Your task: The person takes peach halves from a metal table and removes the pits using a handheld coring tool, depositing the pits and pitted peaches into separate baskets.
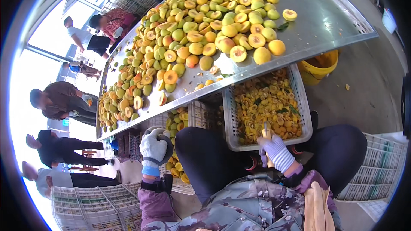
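Note:
My right hand (276,153), in a purple knit glove with a striped cuff, grips a small tool with a pale yellow handle (266,132) and a short metal tip. Below it is a white plastic crate (228,118) of stone-fruit scraps (266,106) with some leaves. My left hand (150,149), in a white knit glove, hovers beside a crate of halved stone fruit (176,123). A dark pad or strap (168,149) wraps this hand. Its fingers are curled, and whether they hold anything is hidden. A metal table (308,38) bears heaped halved yellow-green stone fruit (192,35), pits showing in several.
A yellow bucket (321,67) stands under the table's right corner. White plastic crates are stacked at right (372,170) and lower left (96,202). Several people stand or sit at left, including one in brown (61,99). The table's metal rim (237,85) crosses ahead of my knees.

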The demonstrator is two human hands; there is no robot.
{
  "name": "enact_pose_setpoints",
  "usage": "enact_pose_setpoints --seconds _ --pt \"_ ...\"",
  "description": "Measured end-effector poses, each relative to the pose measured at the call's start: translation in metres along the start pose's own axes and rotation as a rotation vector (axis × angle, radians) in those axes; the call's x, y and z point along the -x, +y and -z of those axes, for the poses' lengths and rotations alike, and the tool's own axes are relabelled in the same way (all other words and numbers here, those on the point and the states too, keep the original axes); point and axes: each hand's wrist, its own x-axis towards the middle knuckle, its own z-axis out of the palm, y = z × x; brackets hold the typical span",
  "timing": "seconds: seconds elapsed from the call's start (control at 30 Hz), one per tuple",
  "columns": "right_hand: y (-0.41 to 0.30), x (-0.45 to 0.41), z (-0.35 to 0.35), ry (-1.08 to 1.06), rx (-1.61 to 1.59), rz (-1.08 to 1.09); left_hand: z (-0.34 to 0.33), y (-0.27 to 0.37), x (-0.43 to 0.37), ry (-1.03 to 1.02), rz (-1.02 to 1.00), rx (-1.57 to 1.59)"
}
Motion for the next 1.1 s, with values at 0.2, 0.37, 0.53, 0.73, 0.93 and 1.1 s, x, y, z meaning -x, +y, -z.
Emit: enact_pose_setpoints --seconds 0.2,0.37,0.53,0.73,0.93,1.1 --pt "-0.004 -0.005 0.005 0.047 0.056 0.101 -0.024 0.005 -0.116 -0.093 0.136 0.075" --pt "-0.012 -0.003 0.006 0.065 0.073 0.122 -0.088 0.005 -0.204 -0.227 0.179 -0.052" --pt "-0.015 -0.003 0.002 0.097 0.173 0.18 -0.112 0.005 -0.217 -0.254 0.131 0.027" --pt "-0.01 0.0 -0.007 0.207 0.783 0.74 -0.084 0.094 -0.133 -0.414 0.18 1.622" --pt "-0.013 0.017 -0.029 0.346 1.015 0.962 -0.078 0.174 -0.033 -0.82 0.378 1.913" --pt "-0.009 0.031 -0.028 0.332 1.186 0.976 -0.081 0.208 0.011 -0.868 0.379 1.858"
